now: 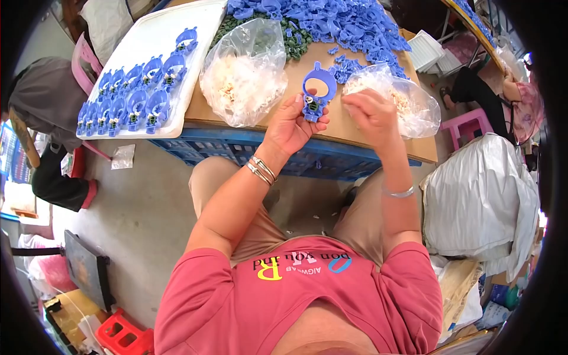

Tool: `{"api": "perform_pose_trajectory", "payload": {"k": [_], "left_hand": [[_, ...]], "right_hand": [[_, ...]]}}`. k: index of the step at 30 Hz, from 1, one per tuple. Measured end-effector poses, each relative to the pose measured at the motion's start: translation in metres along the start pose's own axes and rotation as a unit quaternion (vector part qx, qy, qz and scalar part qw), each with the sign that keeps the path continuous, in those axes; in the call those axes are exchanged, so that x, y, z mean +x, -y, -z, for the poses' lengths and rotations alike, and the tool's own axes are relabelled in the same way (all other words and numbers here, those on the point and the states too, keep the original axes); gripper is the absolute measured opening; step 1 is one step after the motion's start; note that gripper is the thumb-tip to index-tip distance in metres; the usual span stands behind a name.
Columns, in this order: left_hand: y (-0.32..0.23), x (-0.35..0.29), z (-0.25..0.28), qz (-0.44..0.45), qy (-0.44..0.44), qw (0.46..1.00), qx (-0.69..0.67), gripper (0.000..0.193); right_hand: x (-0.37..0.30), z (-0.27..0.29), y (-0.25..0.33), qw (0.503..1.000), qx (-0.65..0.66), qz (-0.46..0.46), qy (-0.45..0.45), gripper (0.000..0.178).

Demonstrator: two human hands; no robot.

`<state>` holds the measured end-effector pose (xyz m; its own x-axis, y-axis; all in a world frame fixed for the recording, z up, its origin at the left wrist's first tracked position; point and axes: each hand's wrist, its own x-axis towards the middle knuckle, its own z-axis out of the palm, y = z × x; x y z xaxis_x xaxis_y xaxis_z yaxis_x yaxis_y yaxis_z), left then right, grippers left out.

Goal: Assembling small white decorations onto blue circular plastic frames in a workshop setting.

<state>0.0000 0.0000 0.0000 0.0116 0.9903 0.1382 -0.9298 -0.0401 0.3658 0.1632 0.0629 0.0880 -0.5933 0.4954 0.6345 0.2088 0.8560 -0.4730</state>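
Note:
My left hand (291, 127) holds a blue plastic toy figure (313, 111) upright by its lower body, over the table's near edge. The figure has a round opening in its head and a dark green piece with a small pale part on its front. To its right, my right hand (374, 115) is raised with fingers curled and pinched together; whatever they hold is too small or hidden to make out. Behind that hand lies an open clear bag (423, 109) of small pale parts. Another clear bag (239, 83) of pale parts sits left of the figure.
On the left, a white tray (148, 38) bears several similar blue figures (157, 109) in rows. Blue pieces (331, 21) heap at the back beside dark green parts (299, 40). Cardboard (346, 139) covers the table over blue crates (219, 151). People sit on both sides.

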Motion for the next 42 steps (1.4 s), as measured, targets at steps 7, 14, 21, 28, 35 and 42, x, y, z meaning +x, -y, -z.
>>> {"api": "perform_pose_trajectory", "payload": {"k": [7,14,21,28,35,42], "left_hand": [[0.0,-0.004,-0.007,0.007,0.017,1.0,-0.006,0.028],[-0.001,-0.004,-0.007,0.016,0.02,1.0,0.014,0.025],[0.002,-0.008,-0.011,-0.017,0.008,0.998,0.057,0.027],[0.007,-0.002,-0.009,-0.033,-0.054,0.997,0.034,0.028],[0.001,-0.001,-0.008,-0.032,0.013,0.999,0.014,0.026],[0.003,-0.003,-0.014,-0.041,-0.042,0.998,0.02,0.025]], "right_hand": [[0.017,-0.023,0.015,0.962,-0.174,0.202,0.055,0.026],[0.021,-0.024,0.013,0.946,-0.214,0.228,0.086,0.028],[0.02,-0.025,0.018,0.95,-0.188,0.234,0.085,0.021],[0.014,-0.038,0.007,0.944,-0.227,0.216,0.101,0.013],[0.008,-0.034,0.009,0.988,-0.093,0.119,0.035,0.013],[0.01,-0.039,0.008,0.97,-0.171,0.168,0.032,0.016]]}}
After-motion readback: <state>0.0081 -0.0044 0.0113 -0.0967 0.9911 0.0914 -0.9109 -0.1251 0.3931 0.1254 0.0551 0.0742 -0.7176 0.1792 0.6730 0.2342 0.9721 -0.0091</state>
